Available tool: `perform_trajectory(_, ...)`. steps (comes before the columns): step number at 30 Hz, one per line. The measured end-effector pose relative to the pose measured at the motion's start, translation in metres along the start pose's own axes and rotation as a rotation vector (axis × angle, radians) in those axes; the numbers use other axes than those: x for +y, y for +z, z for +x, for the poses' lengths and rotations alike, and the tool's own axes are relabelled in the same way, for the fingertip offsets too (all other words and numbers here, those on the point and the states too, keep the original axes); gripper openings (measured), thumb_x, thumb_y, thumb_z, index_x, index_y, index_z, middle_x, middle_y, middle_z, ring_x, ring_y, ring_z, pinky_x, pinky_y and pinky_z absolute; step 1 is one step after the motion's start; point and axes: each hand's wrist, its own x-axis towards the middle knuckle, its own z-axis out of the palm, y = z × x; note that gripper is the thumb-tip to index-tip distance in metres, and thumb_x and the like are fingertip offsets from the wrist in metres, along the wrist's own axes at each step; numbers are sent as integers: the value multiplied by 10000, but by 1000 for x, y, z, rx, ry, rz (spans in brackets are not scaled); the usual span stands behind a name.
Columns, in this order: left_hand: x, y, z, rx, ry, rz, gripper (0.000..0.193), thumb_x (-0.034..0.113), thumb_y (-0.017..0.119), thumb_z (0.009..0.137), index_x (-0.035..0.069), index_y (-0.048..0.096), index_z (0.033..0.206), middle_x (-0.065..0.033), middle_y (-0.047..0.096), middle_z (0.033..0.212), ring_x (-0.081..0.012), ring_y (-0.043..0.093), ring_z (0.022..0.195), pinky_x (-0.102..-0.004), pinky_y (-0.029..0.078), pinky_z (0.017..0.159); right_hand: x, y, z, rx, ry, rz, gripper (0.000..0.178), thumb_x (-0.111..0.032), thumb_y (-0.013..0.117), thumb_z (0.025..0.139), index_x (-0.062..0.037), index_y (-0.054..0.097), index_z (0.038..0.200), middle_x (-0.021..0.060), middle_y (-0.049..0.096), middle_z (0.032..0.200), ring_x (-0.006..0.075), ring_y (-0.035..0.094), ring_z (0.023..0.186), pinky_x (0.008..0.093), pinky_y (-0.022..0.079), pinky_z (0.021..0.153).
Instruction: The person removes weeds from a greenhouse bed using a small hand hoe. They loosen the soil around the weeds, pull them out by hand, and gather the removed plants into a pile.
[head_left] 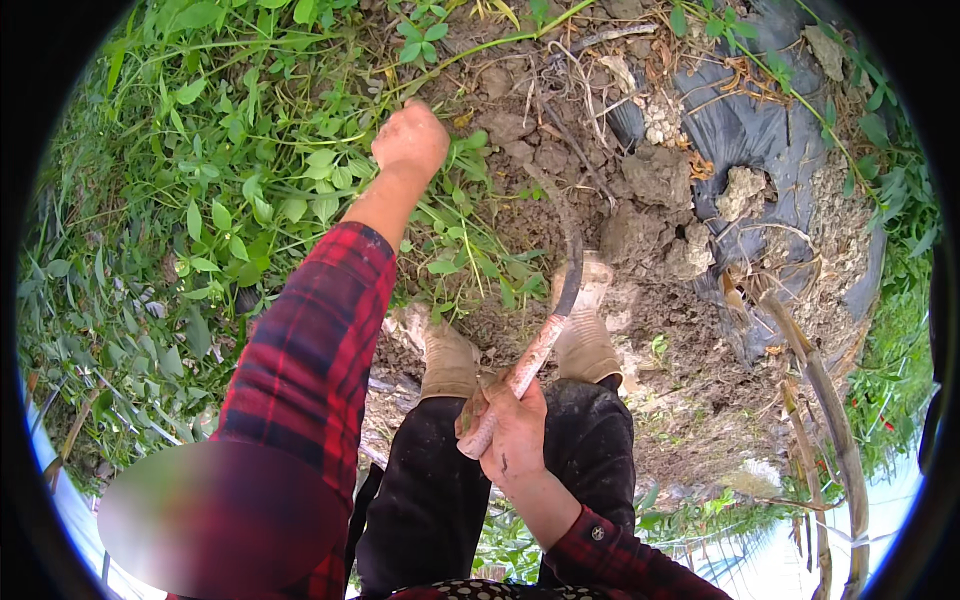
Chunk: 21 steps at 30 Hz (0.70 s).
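My left hand (410, 138) is closed in a fist, reached forward over the edge of a thick patch of green weeds (325, 175). Its fingers face away from view, so what is in them, if anything, is hidden. Lower down, in front of my knees, my right hand (517, 432) is wrapped around the pale wooden handle of a sickle (528, 362). The sickle's dark curved blade (571, 240) points away from me, over bare brown soil (510, 215). Between the blade and my left hand lie more leafy stems (465, 245).
My muddy tan boots (582, 335) stand on the soil below the blade. Torn black plastic sheeting (745, 130) with clods on it covers ground at the far right. Dry woody stalks (825, 400) rise at the right. Dead roots (585, 90) lie ahead.
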Motion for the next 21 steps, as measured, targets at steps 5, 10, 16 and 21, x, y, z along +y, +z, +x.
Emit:
perform_trajectory(5, 6, -1, -9, -16, -37, -236, 377, 344, 471, 849, -3, 599, 922, -219, 615, 975, -374, 579, 953, -429, 448, 853, 2, 0, 3, -24, -5, 5, 141, -25, 527, 839, -92, 404, 855, 55, 462, 603, 165, 454, 425, 296, 412, 380)
perform_trajectory(10, -26, 28, -2, 165, 306, -434, 261, 230, 480, 827, 9, 617, 803, -218, 620, 878, -378, 588, 803, -416, 472, 763, 4, 6, 1, -22, 34, -30, 136, -47, 524, 835, -104, 401, 823, 46, 443, 576, 167, 450, 412, 316, 410, 392)
perform_trajectory(16, -41, 8, -68, -143, 190, -488, 231, 183, 488, 842, -13, 596, 782, -240, 596, 766, -373, 591, 719, -409, 475, 664, 3, 13, -1, -11, 43, -44, 126, -55, 519, 834, -100, 404, 808, 47, 432, 562, 170, 456, 414, 322, 411, 400)
perform_trajectory(21, -38, -45, -42, 39, 69, -726, 290, 251, 504, 878, -20, 602, 852, -169, 585, 685, -243, 568, 621, -337, 459, 603, 1, 19, 0, -23, 9, -62, 126, -43, 518, 831, -95, 406, 804, 48, 431, 557, 171, 449, 403, 325, 406, 394)
